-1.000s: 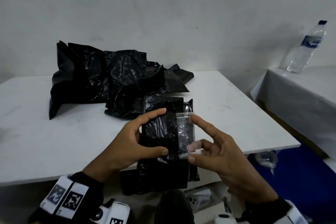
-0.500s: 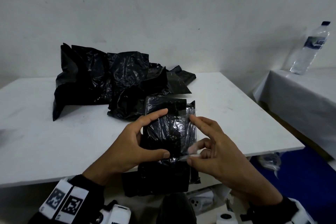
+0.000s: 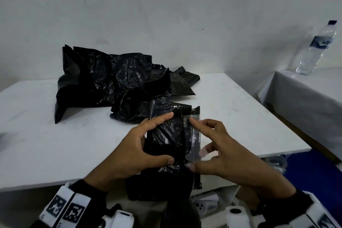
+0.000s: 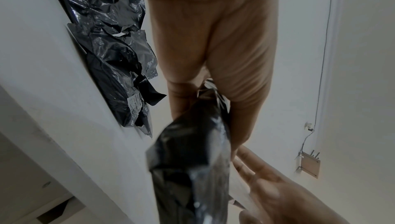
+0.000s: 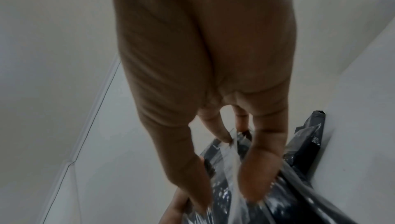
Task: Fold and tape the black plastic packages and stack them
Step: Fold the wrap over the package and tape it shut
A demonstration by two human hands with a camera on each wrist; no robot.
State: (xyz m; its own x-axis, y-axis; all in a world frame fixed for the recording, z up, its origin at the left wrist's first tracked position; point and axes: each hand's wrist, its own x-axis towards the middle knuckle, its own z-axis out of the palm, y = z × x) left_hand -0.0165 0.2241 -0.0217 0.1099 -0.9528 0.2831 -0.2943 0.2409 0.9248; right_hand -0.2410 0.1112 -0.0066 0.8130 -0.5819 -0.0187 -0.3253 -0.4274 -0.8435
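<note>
- Left hand [image 3: 137, 153]: its grip is clamped on the folded black plastic package [image 3: 166, 135], with the thumb across the lower front and the index finger across the upper front. The package is held upright above the near edge of the table [image 3: 55, 144].
- Right hand [image 3: 227, 155]: its grip is closed on a strip of clear tape [image 3: 195, 140] — index fingertip at the strip's upper end, thumb at its lower end. The strip runs vertically along the right side of the package; the right wrist view shows the fingertips on the glossy tape surface.
- Held package: a folded flap lies across its front, and its lower part hangs below the table edge. Whether the tape is fully pressed down along its length cannot be told.
- Pile of black plastic packages [image 3: 114, 83]: crumpled and loose, it lies farther back on the table, centre-left, well apart from the hands. The nearest piece of the pile sits just behind the held package.
- Background — a water bottle [image 3: 316, 48] stands upright on a second, cloth-covered table [image 3: 305, 98] at the far right, against a white wall [image 3: 166, 15].
</note>
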